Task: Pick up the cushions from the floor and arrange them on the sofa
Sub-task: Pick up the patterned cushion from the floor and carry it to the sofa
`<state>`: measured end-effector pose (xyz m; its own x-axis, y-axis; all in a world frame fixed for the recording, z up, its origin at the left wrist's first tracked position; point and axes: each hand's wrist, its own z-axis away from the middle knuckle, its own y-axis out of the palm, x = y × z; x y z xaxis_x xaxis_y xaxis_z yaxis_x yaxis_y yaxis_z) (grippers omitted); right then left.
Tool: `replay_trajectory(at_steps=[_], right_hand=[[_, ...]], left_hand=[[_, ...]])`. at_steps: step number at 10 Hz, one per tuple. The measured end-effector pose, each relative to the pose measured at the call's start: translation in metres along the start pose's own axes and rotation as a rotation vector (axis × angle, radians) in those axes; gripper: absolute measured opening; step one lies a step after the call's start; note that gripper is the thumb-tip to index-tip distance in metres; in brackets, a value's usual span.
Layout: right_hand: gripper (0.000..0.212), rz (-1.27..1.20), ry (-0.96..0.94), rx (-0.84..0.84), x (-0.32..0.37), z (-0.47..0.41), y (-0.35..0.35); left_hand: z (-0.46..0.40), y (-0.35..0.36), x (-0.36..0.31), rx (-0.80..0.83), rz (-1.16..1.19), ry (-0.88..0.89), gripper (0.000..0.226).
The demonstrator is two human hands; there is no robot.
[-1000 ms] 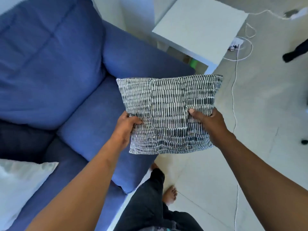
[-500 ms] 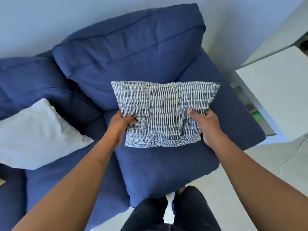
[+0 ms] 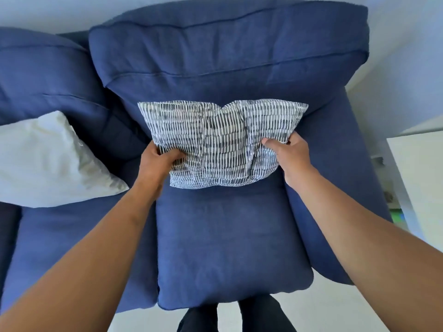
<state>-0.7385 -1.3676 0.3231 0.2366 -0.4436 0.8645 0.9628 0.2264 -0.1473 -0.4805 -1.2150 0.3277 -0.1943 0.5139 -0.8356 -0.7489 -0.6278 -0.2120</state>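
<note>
A cushion with a dark blue and white dashed pattern leans against the back cushion of the blue sofa, its lower edge on the right seat. My left hand grips its lower left side and my right hand grips its lower right side. Its top edge sags in the middle. A plain white cushion rests on the sofa's left seat, against the back.
The sofa's right armrest runs beside the seat. A white side table stands to the right of the sofa. Pale floor and my dark trouser legs show at the seat's front edge.
I turned from the floor toward the sofa. The patterned cushion, held in both hands throughout, moved forward and down from mid-air onto the right seat against the backrest.
</note>
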Motion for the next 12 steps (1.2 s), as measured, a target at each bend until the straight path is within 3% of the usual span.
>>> replay_trajectory(at_steps=[1,3,4,5,6,9,10,11,12], right_hand=[[0.103,0.178,0.065,0.087,-0.007,-0.049,0.011],[0.113,0.269,0.126,0.132,-0.011,-0.09,0.02],[0.095,0.195,0.059,0.097,0.0,-0.098,0.017],[0.061,0.08,0.077,0.052,0.019,-0.101,0.013],[0.017,0.081,0.072,0.035,0.024,-0.107,0.009],[0.013,0.253,0.051,0.007,0.012,-0.118,-0.005],[0.018,0.261,0.006,-0.017,0.013,-0.114,-0.008],[0.034,0.26,-0.03,0.044,0.019,-0.082,-0.018],[0.053,0.263,-0.046,0.079,0.011,-0.052,-0.03]], left_hand=[[-0.04,0.022,0.013,-0.056,-0.098,-0.045,0.037],[-0.07,0.03,0.018,-0.043,-0.205,-0.154,0.047],[-0.078,0.03,0.004,-0.139,-0.108,-0.066,0.048],[-0.084,0.025,-0.022,-0.169,0.034,-0.017,0.037],[-0.089,0.021,-0.029,-0.181,-0.013,-0.029,0.02],[-0.093,0.027,-0.024,-0.24,-0.101,-0.021,0.011],[-0.09,0.028,-0.019,-0.307,-0.139,0.007,0.02],[-0.061,0.026,-0.011,-0.295,-0.217,-0.012,0.055],[-0.023,0.02,0.019,-0.237,-0.327,-0.016,0.053]])
